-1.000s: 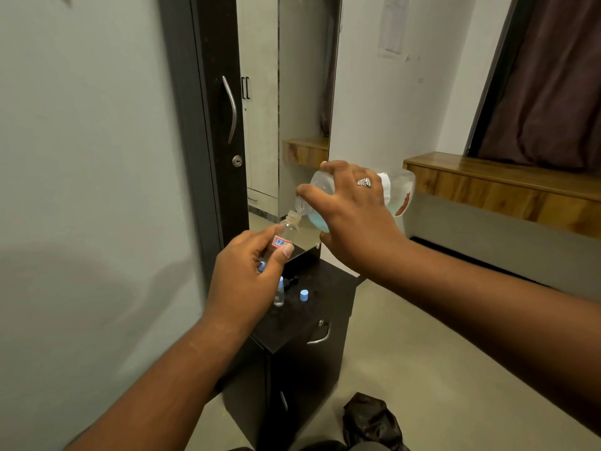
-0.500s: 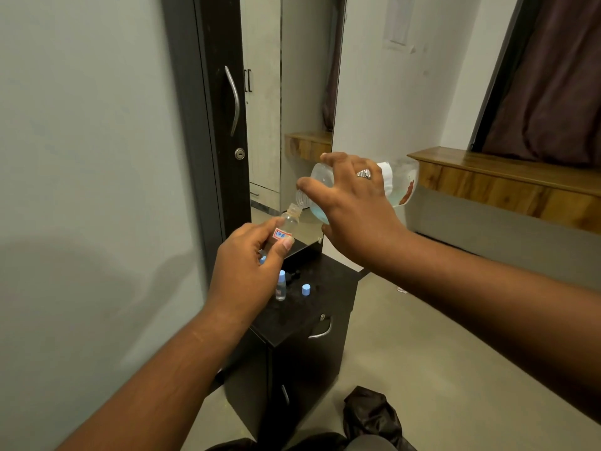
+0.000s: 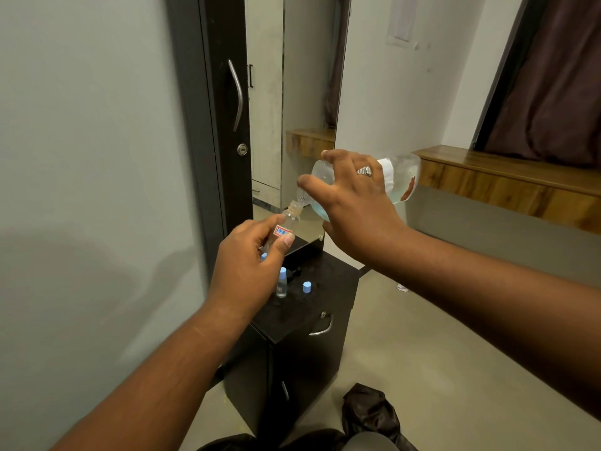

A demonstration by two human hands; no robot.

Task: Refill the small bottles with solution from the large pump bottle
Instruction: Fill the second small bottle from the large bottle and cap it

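My right hand [image 3: 354, 206] grips the large clear bottle [image 3: 400, 177], tipped almost on its side with pale blue liquid pooled low inside. Its threaded neck touches the open mouth of a small clear bottle [image 3: 287, 222] with a red and blue label. My left hand [image 3: 250, 268] holds that small bottle, tilted, above the black cabinet [image 3: 328, 307]. On the cabinet top stand another small bottle with a blue cap [image 3: 281, 284] and a loose blue cap [image 3: 307, 287]. A further blue cap [image 3: 263, 256] peeks out behind my left hand.
A tall mirror [image 3: 305, 92] and a dark door with a metal handle [image 3: 237, 96] rise behind the cabinet. A wooden ledge [image 3: 507, 180] runs along the right wall under a dark curtain. A black bag [image 3: 370, 415] lies on the floor.
Both hands and the two bottles hold nearly the same pose. The view has shifted slightly, so they sit a little higher over the cabinet.
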